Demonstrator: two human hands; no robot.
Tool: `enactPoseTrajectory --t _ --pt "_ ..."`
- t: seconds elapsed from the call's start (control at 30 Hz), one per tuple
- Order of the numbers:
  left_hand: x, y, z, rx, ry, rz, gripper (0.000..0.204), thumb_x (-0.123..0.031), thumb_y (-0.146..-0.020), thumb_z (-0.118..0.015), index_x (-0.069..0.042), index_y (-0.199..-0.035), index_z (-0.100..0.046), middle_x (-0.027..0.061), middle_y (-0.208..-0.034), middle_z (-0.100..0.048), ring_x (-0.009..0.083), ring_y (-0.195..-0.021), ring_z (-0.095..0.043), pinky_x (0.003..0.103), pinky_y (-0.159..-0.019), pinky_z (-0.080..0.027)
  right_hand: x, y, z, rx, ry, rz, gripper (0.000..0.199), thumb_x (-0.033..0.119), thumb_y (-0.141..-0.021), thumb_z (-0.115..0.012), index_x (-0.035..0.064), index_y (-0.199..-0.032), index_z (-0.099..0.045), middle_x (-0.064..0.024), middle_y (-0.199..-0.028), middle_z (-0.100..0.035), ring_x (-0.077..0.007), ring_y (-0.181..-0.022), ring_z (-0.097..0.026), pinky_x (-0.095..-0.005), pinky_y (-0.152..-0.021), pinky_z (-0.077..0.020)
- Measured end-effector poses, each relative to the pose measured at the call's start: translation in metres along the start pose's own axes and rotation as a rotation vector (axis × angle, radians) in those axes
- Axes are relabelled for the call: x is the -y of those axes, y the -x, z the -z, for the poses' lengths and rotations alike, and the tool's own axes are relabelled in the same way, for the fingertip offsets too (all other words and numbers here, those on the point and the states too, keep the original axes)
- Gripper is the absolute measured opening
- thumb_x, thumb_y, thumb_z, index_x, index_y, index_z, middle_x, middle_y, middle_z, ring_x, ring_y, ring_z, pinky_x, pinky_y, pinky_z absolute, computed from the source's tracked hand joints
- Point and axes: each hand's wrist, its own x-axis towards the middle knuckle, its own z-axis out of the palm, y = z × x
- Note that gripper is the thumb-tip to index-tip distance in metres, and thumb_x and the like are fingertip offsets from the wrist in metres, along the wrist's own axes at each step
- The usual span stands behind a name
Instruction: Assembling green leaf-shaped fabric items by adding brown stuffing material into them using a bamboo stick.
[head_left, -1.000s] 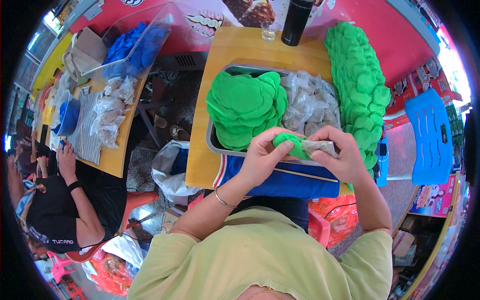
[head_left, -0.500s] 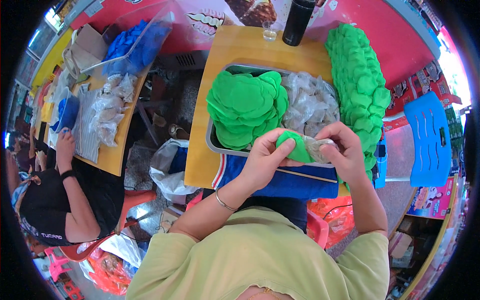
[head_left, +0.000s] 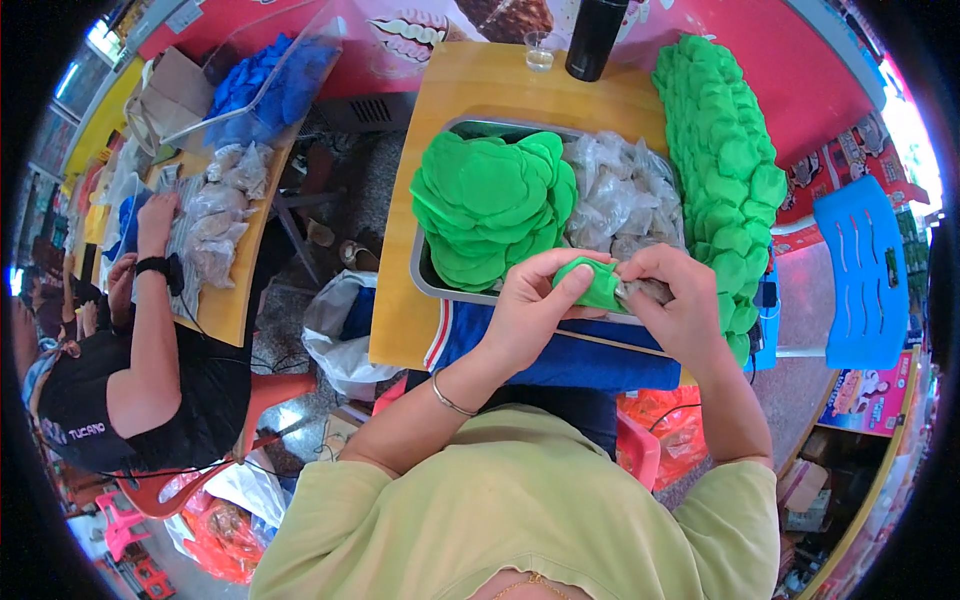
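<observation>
My left hand (head_left: 530, 300) pinches a soft green piece (head_left: 598, 288) between thumb and fingers, in front of the tray. At its right end, my right hand (head_left: 685, 295) grips the green edge together with a small clear plastic packet (head_left: 652, 290) of something brownish. The packet is partly covered by my fingers and the green piece. Just beyond my hands lies a metal tray (head_left: 425, 282). On its left side is a heap of flat, rounded green pieces (head_left: 490, 205); its right side holds several similar clear packets (head_left: 620, 190).
A long stack of green pieces (head_left: 722, 180) lines the table's right edge. At the back stand a black bottle (head_left: 597, 40) and a clear cup (head_left: 539, 58). A blue chair (head_left: 862, 275) is at right. Left, a co-worker (head_left: 140, 380) sits at another table with blue pieces (head_left: 265, 95).
My right fingers have shifted left onto the green piece's edge, and less of the packet shows. The green piece looks more bunched. The co-worker's hand has moved farther over their table.
</observation>
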Motion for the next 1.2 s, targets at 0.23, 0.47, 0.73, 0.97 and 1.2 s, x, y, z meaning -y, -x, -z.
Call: enactPoseTrajectory --t 0.23,0.47,0.73,0.97,1.2 --pt "-0.004 -0.001 -0.003 -0.012 0.046 -0.019 0.025 -0.019 -0.092 -0.05 -0.003 -0.109 -0.059 0.0047 -0.101 -0.06 0.0126 -0.091 -0.059 0.032 -0.076 -0.055 -0.006 0.006 -0.004 -0.049 -0.089 0.028 0.016 0.001 -0.069 -0.068 0.003 -0.083 -0.063 -0.0075 -0.077 -0.061 -0.0209 -0.07 -0.061 -0.0297 -0.063 -0.0484" --pt "-0.003 0.002 -0.01 0.012 -0.108 -0.077 0.024 -0.012 -0.091 -0.052 -0.003 -0.112 -0.058 0.0046 -0.103 -0.059 0.0115 -0.09 -0.058 0.028 -0.073 -0.055 -0.008 0.005 -0.009 -0.093 0.079 0.136 0.013 -0.003 -0.067 -0.067 0.0025 -0.079 -0.065 -0.0063 -0.075 -0.057 -0.0183 -0.066 -0.058 -0.0259 -0.058 -0.0461" --pt "-0.012 0.001 -0.005 0.008 -0.144 -0.195 0.033 -0.003 -0.086 -0.056 -0.002 -0.115 -0.039 0.0112 -0.097 -0.058 0.0113 -0.085 -0.057 0.025 -0.074 -0.052 -0.01 0.004 -0.019 -0.069 -0.253 0.095 0.016 -0.008 -0.068 -0.062 0.0017 -0.081 -0.063 -0.0071 -0.082 -0.05 -0.0164 -0.07 -0.053 -0.0256 -0.063 -0.0437" --pt "-0.003 -0.003 -0.005 -0.022 -0.372 -0.333 0.023 -0.003 -0.085 -0.059 -0.002 -0.098 -0.039 0.007 -0.088 -0.056 0.0101 -0.081 -0.057 0.025 -0.067 -0.053 -0.012 0.003 -0.035 -0.242 -0.12 0.084 0.016 -0.008 -0.066 -0.063 0.001 -0.08 -0.062 -0.0057 -0.08 -0.047 -0.0154 -0.068 -0.049 -0.0246 -0.059 -0.0402" --pt "-0.013 -0.004 0.003 0.089 -0.098 -0.094 0.024 -0.004 -0.086 -0.057 -0.001 -0.106 -0.044 0.0063 -0.097 -0.055 0.0108 -0.086 -0.057 0.026 -0.068 -0.055 -0.016 0.012 -0.036 -0.225 -0.425 -0.167 0.023 -0.005 -0.066 -0.065 0.0 -0.089 -0.064 -0.0052 -0.083 -0.054 -0.0141 -0.076 -0.054 -0.0242 -0.062 -0.0432"
